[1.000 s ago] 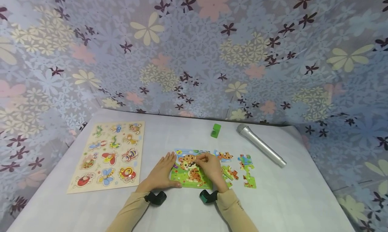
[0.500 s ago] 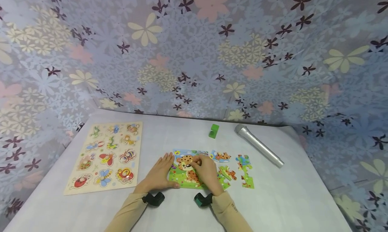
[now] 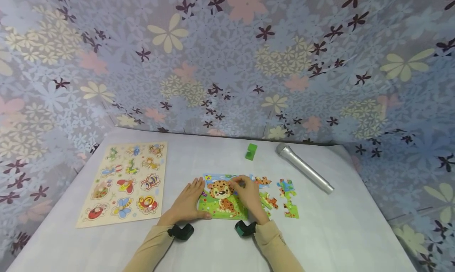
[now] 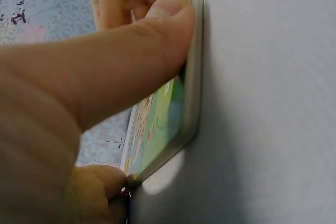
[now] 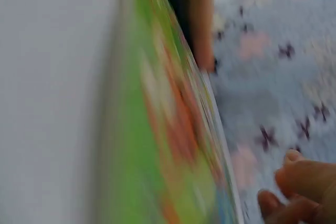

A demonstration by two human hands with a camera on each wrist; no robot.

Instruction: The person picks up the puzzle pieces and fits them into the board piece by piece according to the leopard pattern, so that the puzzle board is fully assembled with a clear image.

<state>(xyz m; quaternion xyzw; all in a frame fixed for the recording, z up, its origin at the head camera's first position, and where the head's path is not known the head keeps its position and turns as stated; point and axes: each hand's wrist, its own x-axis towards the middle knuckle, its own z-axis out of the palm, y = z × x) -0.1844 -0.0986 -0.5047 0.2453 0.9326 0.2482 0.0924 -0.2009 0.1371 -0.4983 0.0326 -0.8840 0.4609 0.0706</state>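
Observation:
A leopard jigsaw puzzle (image 3: pixel 223 205) lies in its shallow board at the table's middle. My left hand (image 3: pixel 188 203) lies along the board's left side with extended fingers. Seen from the left wrist, its thumb (image 4: pixel 152 35) presses on the board's near edge (image 4: pixel 191 93). My right hand (image 3: pixel 249 195) is over the right part of the picture, beside the leopard's head, with bent fingers. In the right wrist view its fingertips (image 5: pixel 291 174) are raised off the board with no piece showing between them. The right hand covers part of the board's right side.
Several loose jigsaw pieces (image 3: pixel 269 201) lie right of the board, and more pieces (image 3: pixel 289 199) farther right. A green block (image 3: pixel 251 152) and a silver microphone (image 3: pixel 305 168) lie behind. A wooden insect peg board (image 3: pixel 124 181) sits at left. Floral cloth hangs behind the table.
My right hand moved slightly left and nearer across the leopard's face, then back up and right, uncovering the face. The left hand stayed on the board's left side.

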